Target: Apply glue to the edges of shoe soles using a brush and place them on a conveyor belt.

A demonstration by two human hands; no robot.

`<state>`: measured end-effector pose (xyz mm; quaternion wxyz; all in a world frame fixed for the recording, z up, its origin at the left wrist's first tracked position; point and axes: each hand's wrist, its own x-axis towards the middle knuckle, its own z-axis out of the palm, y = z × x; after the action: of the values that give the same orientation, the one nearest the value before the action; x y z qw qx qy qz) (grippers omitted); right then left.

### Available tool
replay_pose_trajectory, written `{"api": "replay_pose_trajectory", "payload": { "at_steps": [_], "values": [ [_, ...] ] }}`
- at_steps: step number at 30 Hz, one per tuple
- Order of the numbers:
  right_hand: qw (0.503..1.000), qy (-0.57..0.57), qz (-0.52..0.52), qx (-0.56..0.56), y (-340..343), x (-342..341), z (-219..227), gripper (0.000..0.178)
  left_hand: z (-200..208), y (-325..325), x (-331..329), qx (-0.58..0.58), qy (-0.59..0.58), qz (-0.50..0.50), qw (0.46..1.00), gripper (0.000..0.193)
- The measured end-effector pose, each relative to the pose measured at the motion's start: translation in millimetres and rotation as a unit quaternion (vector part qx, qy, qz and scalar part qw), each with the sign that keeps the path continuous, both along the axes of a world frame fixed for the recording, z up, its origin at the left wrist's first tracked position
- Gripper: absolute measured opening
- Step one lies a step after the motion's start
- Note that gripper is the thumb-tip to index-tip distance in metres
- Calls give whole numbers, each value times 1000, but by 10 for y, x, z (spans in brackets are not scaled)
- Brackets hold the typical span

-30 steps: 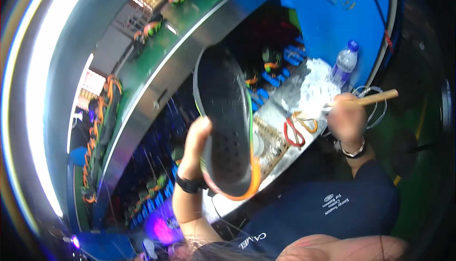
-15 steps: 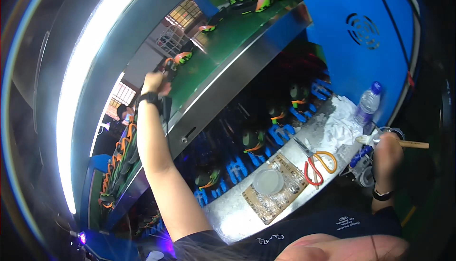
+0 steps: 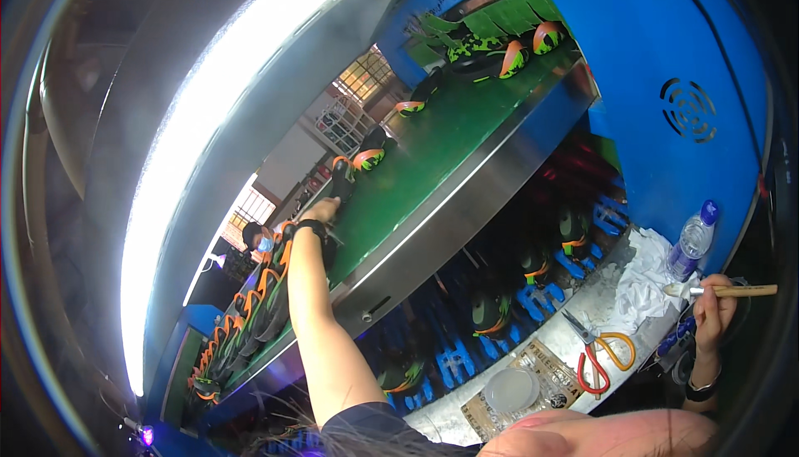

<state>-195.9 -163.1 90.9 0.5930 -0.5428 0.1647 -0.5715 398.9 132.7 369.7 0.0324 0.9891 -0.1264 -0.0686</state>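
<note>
Well, the left fingers (image 3: 330,206) are at the green belt (image 3: 416,174), and I cannot tell how far open they are or whether they grip anything; a dark shoe (image 3: 340,180) with an orange loop lies just beyond their tips. An orange-toed shoe (image 3: 369,160) lies a little past it, and a row of shoes (image 3: 265,290) runs left and nearer from the fingers. The right fingers (image 3: 709,309) are closed around a brush (image 3: 753,290), its bristles pointing left; a bottle (image 3: 692,245) stands just beyond them, with scissors (image 3: 591,361) on the table (image 3: 441,419) to their left
</note>
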Motion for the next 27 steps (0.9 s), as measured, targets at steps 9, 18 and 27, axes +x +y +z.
{"api": "replay_pose_trajectory", "payload": {
  "at_steps": [9, 18, 27],
  "values": [
    [996, 22, 80, 16, 79, 174, 48, 13, 260, 593, -613, -160, -203, 89, 962, 18],
    [988, -6, 148, 41, 227, 327, 87, 13, 210, 536, -2603, 19, -254, -138, 957, 64],
    [977, -18, 213, 8, 609, -58, 244, 10, 377, -252, -2095, 76, -68, -98, 990, 82]
  ]
}}
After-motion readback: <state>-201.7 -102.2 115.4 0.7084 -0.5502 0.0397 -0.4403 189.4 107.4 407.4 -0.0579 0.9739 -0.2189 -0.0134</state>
